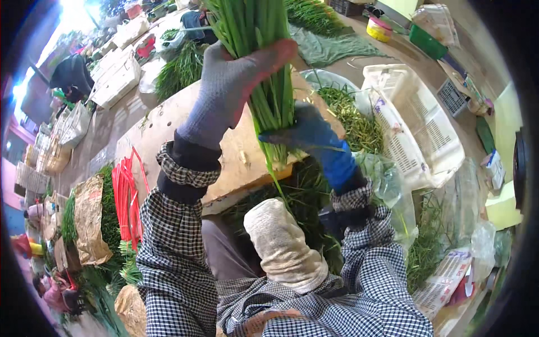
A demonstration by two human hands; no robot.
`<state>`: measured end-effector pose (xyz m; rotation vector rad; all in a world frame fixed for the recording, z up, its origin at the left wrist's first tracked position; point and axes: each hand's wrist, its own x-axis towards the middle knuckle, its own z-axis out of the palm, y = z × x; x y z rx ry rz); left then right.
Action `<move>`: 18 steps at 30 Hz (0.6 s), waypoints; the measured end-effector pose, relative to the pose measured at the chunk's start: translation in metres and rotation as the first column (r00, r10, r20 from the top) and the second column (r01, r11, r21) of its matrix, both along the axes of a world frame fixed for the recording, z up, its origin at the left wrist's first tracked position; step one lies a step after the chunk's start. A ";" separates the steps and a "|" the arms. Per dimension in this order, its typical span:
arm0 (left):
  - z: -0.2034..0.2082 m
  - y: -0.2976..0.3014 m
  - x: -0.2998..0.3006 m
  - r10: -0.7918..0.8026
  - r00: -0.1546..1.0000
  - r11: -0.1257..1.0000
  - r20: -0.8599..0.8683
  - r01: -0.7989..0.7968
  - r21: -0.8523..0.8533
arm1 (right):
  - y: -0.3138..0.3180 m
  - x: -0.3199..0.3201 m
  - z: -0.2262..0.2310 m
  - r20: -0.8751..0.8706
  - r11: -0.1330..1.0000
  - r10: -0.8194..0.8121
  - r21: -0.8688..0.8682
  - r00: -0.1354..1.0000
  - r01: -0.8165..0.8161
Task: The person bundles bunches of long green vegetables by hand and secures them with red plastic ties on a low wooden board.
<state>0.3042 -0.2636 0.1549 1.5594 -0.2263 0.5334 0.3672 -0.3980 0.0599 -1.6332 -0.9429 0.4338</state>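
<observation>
- Leftmost, the left hand [230, 90], in a grey glove, is clamped round the bundle of green stalks [264, 50], held upright above the wooden board [236, 151].
- Rightward, the right hand [314, 137], blue-gloved, pinches the bundle's lower end.
- Probably light, limp and easily bruised; it is best gripped mid-bundle, firmly but without crushing.

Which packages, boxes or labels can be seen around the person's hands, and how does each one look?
White plastic crate: right of the hands, tipped, slotted walls, small coloured label.
White boxes: upper left on the floor, rectangular, stacked together.
Brown paper wrap: lower left, around a bundle of greens.
Small carton: far right, white with blue.
Clear plastic bags: beside the right forearm, crumpled.
</observation>
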 end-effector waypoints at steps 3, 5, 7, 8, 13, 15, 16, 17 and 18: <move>-0.017 0.011 0.006 -0.040 0.997 0.995 -0.060 0.045 0.088 | 0.013 0.021 -0.013 0.167 0.990 -0.028 0.138 0.986 0.005; -0.045 0.027 0.011 -0.154 0.986 0.986 -0.069 0.148 -0.083 | 0.026 0.023 -0.013 0.135 0.990 -0.018 0.143 0.991 -0.001; -0.045 0.027 0.013 -0.123 0.979 0.992 -0.164 0.118 -0.040 | 0.036 0.020 -0.014 0.090 0.991 -0.025 0.133 0.996 0.013; -0.044 0.025 0.015 -0.087 0.965 0.996 -0.249 0.093 0.013 | 0.043 0.017 -0.019 0.082 0.992 -0.026 0.128 0.996 0.015; -0.037 0.016 0.019 0.209 0.977 0.966 -0.052 -0.198 0.165 | 0.070 0.015 -0.021 0.327 0.938 -0.227 0.327 0.917 0.116; -0.017 0.011 0.005 0.265 0.964 0.942 -0.029 -0.252 0.221 | 0.072 0.003 -0.004 0.118 0.885 -0.051 0.466 0.992 -0.010; -0.006 0.006 -0.003 0.304 0.952 0.926 -0.041 -0.285 0.249 | 0.066 -0.008 0.016 0.114 0.893 -0.044 0.450 0.992 -0.012; 0.009 0.003 -0.016 0.324 0.945 0.907 -0.034 -0.300 0.295 | 0.072 -0.019 0.022 0.036 0.873 0.034 0.486 0.999 -0.047; 0.016 0.002 -0.025 0.342 0.939 0.888 -0.026 -0.314 0.336 | 0.078 -0.026 0.025 -0.037 0.851 0.113 0.519 0.993 -0.077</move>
